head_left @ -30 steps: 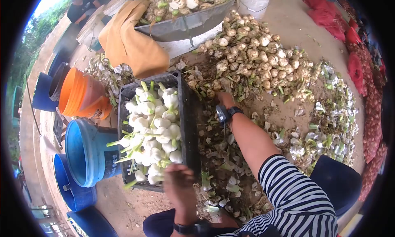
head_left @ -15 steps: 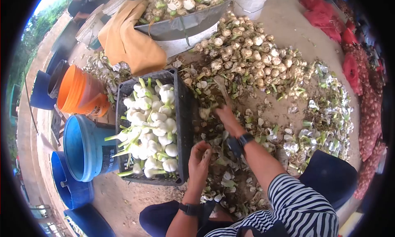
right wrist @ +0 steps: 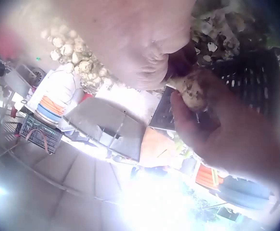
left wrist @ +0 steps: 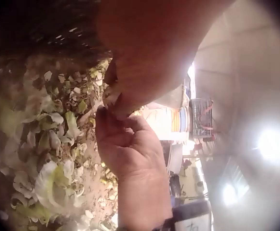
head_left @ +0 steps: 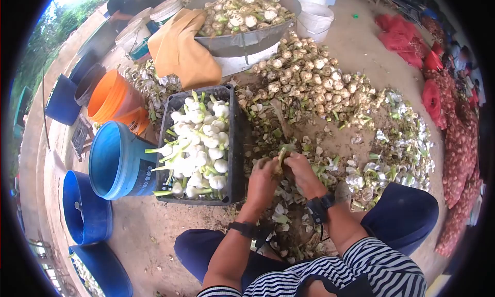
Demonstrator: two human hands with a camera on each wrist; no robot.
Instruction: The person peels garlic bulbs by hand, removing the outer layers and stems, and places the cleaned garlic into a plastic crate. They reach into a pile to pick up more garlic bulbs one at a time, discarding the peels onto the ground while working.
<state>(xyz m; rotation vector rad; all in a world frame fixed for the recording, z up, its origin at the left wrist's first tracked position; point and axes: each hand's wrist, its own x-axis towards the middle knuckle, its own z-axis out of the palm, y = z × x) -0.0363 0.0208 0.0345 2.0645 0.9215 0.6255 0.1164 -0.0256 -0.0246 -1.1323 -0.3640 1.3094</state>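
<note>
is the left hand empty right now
No, in the right wrist view the left hand holds a dirt-specked bulb between its thumb and fingers.

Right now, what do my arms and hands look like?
Your left hand and right hand are gloveless, below short dark-and-white striped sleeves. Each wrist wears a black strap; the right one's black device carries a white label.

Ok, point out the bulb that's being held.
The soil-marked bulb between the left hand and right hand; white bulbs sit in the black crate, and other dirty bulbs lie heaped on the ground or in the grey container.
</note>
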